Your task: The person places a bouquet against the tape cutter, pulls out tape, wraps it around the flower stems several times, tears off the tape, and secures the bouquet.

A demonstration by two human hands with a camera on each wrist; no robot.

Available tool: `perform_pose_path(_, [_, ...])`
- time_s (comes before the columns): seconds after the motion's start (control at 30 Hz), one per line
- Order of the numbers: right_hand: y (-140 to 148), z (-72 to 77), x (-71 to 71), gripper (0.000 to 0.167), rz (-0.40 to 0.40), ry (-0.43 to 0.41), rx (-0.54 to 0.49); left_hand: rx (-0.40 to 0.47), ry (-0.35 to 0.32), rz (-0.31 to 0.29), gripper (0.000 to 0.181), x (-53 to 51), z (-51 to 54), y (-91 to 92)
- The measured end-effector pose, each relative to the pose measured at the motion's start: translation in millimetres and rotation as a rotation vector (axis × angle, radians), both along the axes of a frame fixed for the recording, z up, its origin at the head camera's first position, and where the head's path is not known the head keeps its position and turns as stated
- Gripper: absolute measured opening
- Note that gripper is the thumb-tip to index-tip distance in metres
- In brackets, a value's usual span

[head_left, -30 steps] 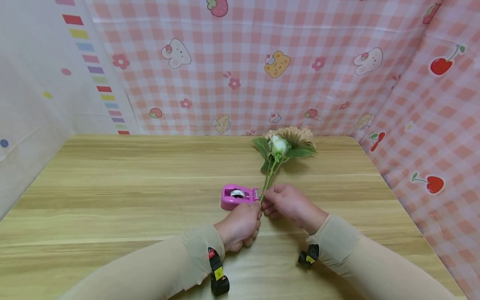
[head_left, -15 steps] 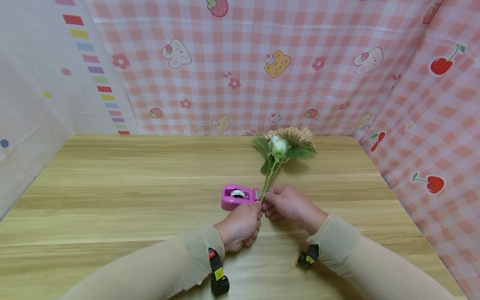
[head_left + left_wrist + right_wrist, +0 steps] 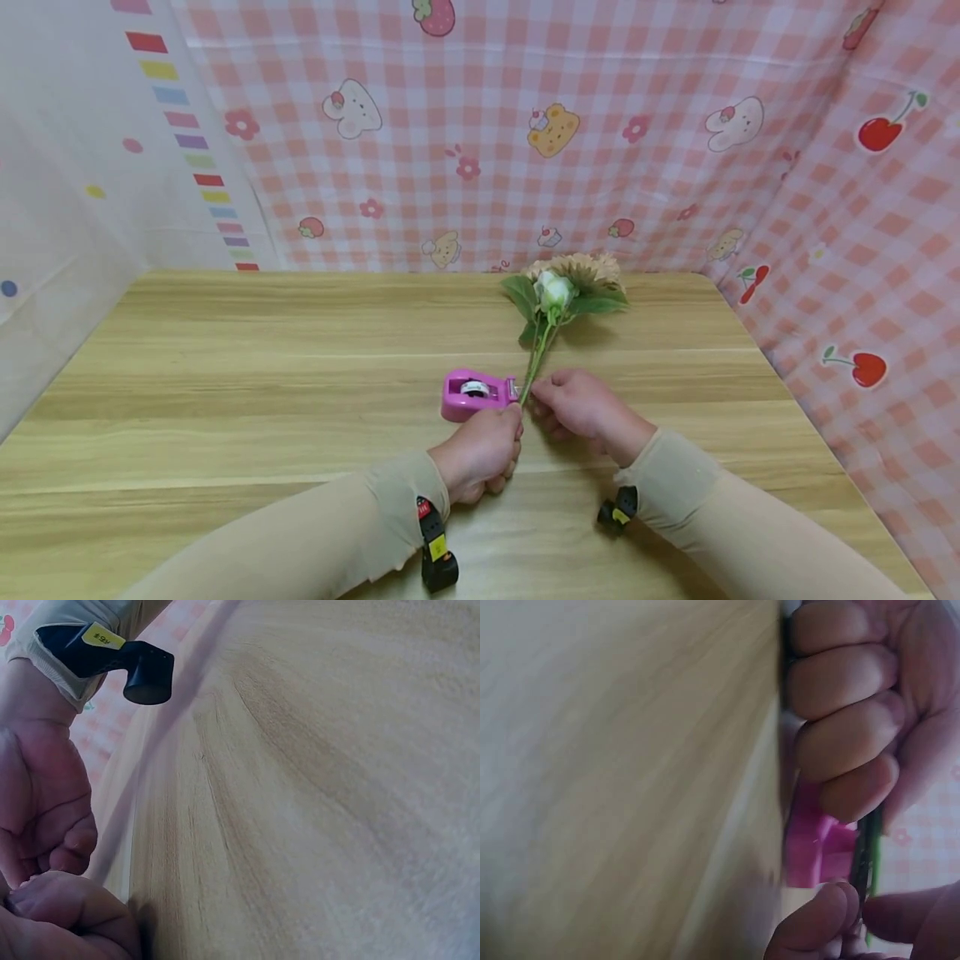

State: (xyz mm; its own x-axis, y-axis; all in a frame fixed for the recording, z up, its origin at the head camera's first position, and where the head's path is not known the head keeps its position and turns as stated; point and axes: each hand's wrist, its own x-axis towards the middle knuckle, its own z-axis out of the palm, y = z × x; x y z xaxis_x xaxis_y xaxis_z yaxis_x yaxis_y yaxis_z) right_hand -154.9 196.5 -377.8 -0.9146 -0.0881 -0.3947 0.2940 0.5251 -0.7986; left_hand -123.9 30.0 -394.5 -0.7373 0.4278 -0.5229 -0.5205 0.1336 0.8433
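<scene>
The bunch of artificial flowers lies at the table's back right in the head view, with a white rose [image 3: 555, 291], a beige bloom [image 3: 588, 268] and green leaves [image 3: 597, 301]. Its green stems [image 3: 537, 360] run down toward both hands. My left hand [image 3: 482, 450] grips their lower ends, fingers curled. Just above, my right hand [image 3: 583, 410] has thumb and fingertips on either side of the stems in the right wrist view; whether tape lies between them is too small to tell. A pink tape dispenser [image 3: 454, 407] stands left of the stems, its cutter end close to them.
The wooden table [image 3: 262, 375] reaches back to a pink checked cloth [image 3: 495, 200] hung behind it. More cloth hangs at the left and right sides. A black camera [image 3: 438, 554] is strapped to the left wrist, another camera [image 3: 618, 512] to the right.
My right hand's fingertips have shifted slightly to the right at the stems. The flower heads have moved slightly left. My left hand and the tape dispenser stay in place.
</scene>
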Motion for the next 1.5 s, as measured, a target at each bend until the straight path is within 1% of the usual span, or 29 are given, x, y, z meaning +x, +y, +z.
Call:
perform_pose_path(0.1, [-2, 1.8, -0.8, 0.031, -0.017, 0.009, -0.004, 0.006, 0.001, -0.006, 0.041, 0.1, -0.2, 0.1])
perform_pose_path(0.2, [-4, 2.6, -2.7, 0.030, -0.030, 0.021, -0.008, 0.010, 0.002, -0.015, 0.042, 0.4, 0.7, 0.1])
perform_pose_path(0.27, [-5, 2.6, -4.5, 0.027, -0.041, 0.009, -0.049, 0.006, 0.004, -0.021, 0.042, 0.9, 2.2, 0.0])
perform_pose_path(0.4, [-6, 1.0, -10.1, 0.019, -0.064, -0.042, -0.188, 0.000, 0.013, -0.024, 0.041, 1.7, 4.3, 0.0])
perform_pose_path(0.47, [-6, -0.1, -12.6, 0.016, -0.069, -0.061, -0.238, -0.003, 0.021, -0.027, 0.041, 2.1, 5.0, 0.1])
perform_pose_path(0.57, [-6, -1.6, -14.6, 0.013, -0.070, -0.079, -0.278, -0.009, 0.032, -0.037, 0.040, 2.3, 5.2, 0.3])
perform_pose_path(0.73, [-6, -2.7, -15.7, 0.010, -0.071, -0.092, -0.315, -0.017, 0.037, -0.064, 0.038, 1.0, 5.6, -1.5])
perform_pose_path(0.83, [-7, -2.4, -16.1, 0.010, -0.064, -0.096, -0.332, -0.035, 0.046, -0.088, 0.038, 0.2, 5.6, -3.6])
perform_pose_path(1.03, [-8, -0.9, -16.0, 0.010, -0.058, -0.093, -0.345, -0.099, 0.107, -0.132, 0.038, -1.5, 4.2, -8.4])
perform_pose_path(1.13, [-9, -1.1, -15.8, 0.010, -0.055, -0.093, -0.347, -0.124, 0.121, -0.164, 0.037, -2.5, 3.1, -11.4])
perform_pose_path(1.2, [-9, -1.7, -15.8, 0.010, -0.056, -0.092, -0.346, -0.140, 0.119, -0.194, 0.036, -2.7, 3.2, -14.0])
perform_pose_path(1.3, [-9, -2.1, -15.7, 0.011, -0.060, -0.093, -0.349, -0.182, 0.127, -0.261, 0.036, -2.4, 5.6, -18.7])
perform_pose_path(1.33, [-9, -2.3, -15.8, 0.011, -0.065, -0.096, -0.353, -0.208, 0.146, -0.288, 0.036, -2.0, 7.5, -20.5])
perform_pose_path(1.37, [-9, -2.3, -15.9, 0.011, -0.070, -0.099, -0.357, -0.249, 0.184, -0.325, 0.035, -2.2, 9.4, -22.7])
perform_pose_path(1.4, [-9, -2.3, -16.1, 0.011, -0.075, -0.103, -0.361, -0.302, 0.235, -0.369, 0.035, -2.5, 12.2, -24.8])
perform_pose_path(1.43, [-9, -2.0, -16.0, 0.011, -0.079, -0.108, -0.365, -0.361, 0.297, -0.411, 0.035, -3.0, 15.5, -27.0])
perform_pose_path(1.5, [-9, -1.7, -16.2, 0.011, -0.088, -0.117, -0.371, -0.505, 0.467, -0.486, 0.036, -5.2, 22.5, -31.8])
